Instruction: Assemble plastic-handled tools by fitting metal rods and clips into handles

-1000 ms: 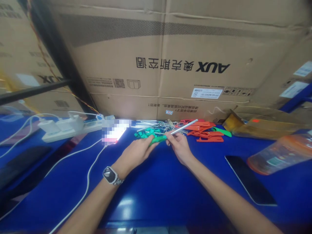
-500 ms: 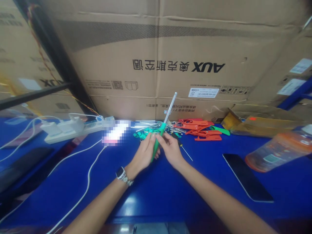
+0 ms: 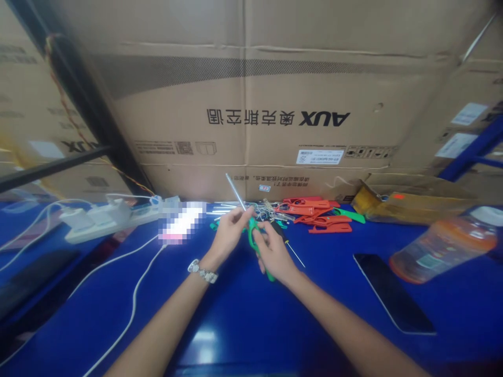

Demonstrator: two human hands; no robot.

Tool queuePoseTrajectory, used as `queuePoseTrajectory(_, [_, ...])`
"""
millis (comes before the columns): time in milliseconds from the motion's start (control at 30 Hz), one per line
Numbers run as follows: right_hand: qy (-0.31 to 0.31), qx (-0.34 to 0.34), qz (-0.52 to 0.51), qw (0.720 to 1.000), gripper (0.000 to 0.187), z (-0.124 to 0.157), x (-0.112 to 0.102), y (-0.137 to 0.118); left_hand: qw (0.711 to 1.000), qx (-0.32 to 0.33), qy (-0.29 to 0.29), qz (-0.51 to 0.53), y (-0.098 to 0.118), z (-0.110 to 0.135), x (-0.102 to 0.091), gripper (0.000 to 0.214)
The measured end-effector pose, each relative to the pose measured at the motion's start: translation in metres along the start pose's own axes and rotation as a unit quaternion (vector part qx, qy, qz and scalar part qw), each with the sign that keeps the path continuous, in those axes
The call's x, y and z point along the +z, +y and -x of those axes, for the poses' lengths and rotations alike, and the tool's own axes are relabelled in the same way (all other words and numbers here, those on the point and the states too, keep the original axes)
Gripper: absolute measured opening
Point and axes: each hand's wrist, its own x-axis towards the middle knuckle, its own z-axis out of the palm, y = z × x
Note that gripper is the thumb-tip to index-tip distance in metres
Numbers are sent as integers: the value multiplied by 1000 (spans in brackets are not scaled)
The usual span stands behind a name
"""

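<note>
Near the centre of the frame, the right hand (image 3: pixel 275 254) curls its fingers around the handle of a green-handled tool (image 3: pixel 253 242); the left hand (image 3: pixel 230 229) pinches it where the metal tube begins, the tube slanting toward the upper left. Both forearms reach in from the bottom edge, and a metal watch band (image 3: pixel 207 274) circles the left wrist. Just beyond the hands lie red parts (image 3: pixel 314 207). Filling the upper frame, a carton (image 3: pixel 275 57) reads "AUX 奥克斯空调" upside down, with "谢谢您!" in smaller print lower down; its white label (image 3: pixel 320 156) is too fine to read. "AUX" also shows, partly hidden, at far left.
</note>
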Motion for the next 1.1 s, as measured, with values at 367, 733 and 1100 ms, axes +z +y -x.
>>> queuePoseTrajectory(367, [12,-37,120,992,26,2,-3,-1,996,-79,16,40,-9,9,-18,40])
queuePoseTrajectory(733, [21,-95,184,978,36,1,-14,-6,994,-46,63,71,-3,10,-19,41])
queuePoseTrajectory(1100, [-22,-60,157,986,40,1,-24,-5,995,-29,68,64,-5,7,-17,43])
